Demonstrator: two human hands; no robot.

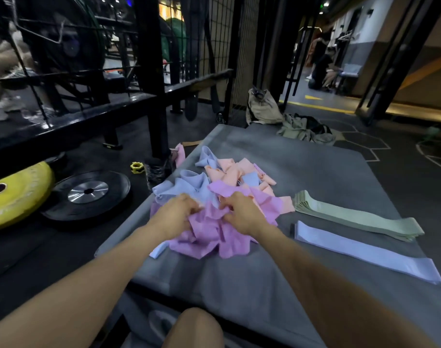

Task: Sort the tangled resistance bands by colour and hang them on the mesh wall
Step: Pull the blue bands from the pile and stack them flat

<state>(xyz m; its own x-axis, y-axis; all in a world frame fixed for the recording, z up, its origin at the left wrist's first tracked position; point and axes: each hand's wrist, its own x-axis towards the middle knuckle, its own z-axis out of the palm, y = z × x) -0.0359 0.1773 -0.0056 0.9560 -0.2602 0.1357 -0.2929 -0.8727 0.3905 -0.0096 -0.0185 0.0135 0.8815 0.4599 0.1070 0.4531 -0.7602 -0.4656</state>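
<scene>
A tangled heap of resistance bands lies on the grey mat [239,285]: purple bands [209,237] at the front, blue bands [187,184] on the left, peach bands [229,169] at the back. My left hand [176,214] and my right hand [242,214] both dig into the purple bands with curled fingers gripping the fabric. To the right lie a flat stack of green bands [352,214] and a flat blue band [365,252]. The black mesh wall [214,33] stands at the back.
A yellow weight plate [16,194] and a black plate [89,192] lie on the floor to the left, beside a black steel rack [151,84]. A beige bag [262,106] and clothes [304,129] sit behind the mat. A person crouches far back right.
</scene>
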